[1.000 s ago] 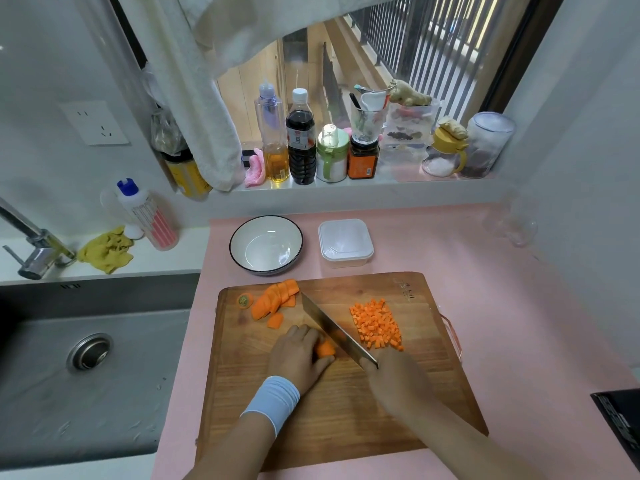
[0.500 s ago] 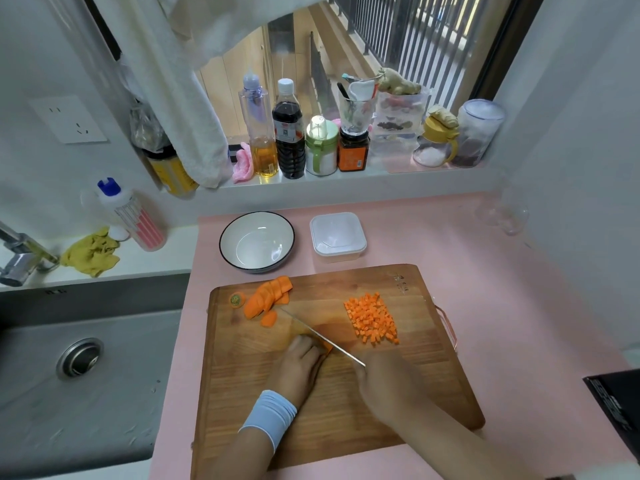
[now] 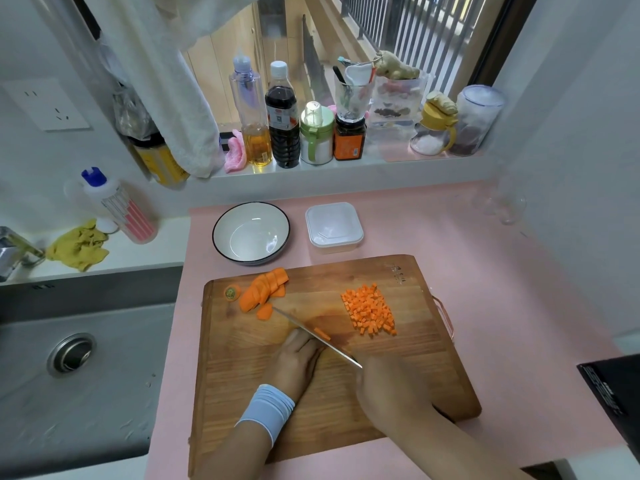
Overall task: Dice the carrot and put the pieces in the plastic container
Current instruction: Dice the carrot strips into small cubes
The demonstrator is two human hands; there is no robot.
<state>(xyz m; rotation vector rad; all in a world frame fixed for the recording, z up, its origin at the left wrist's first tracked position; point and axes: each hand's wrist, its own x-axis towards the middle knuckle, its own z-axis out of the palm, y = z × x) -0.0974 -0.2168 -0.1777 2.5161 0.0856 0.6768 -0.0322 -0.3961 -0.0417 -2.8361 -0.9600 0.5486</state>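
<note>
On the wooden cutting board [image 3: 398, 386] lie a fan of carrot slices [image 3: 263, 289] at the back left and a pile of diced carrot [image 3: 370, 311] at the right. My right hand [image 3: 391, 386] grips the handle of a knife [image 3: 311, 336], whose blade runs diagonally toward the slices. My left hand [image 3: 298, 362] rests on the board with its fingertips holding a small carrot piece [image 3: 321, 333] against the blade. The clear plastic container [image 3: 334, 227] stands behind the board on the pink counter.
A white bowl [image 3: 251, 232] with a dark rim stands left of the container. A carrot end [image 3: 232, 292] lies at the board's back left corner. The sink [image 3: 72, 355] is on the left. Bottles and jars [image 3: 282, 116] line the windowsill.
The knife blade has turned from showing its broad side to edge-down. The carrot piece under my left fingers looks smaller. The view has shifted slightly.
</note>
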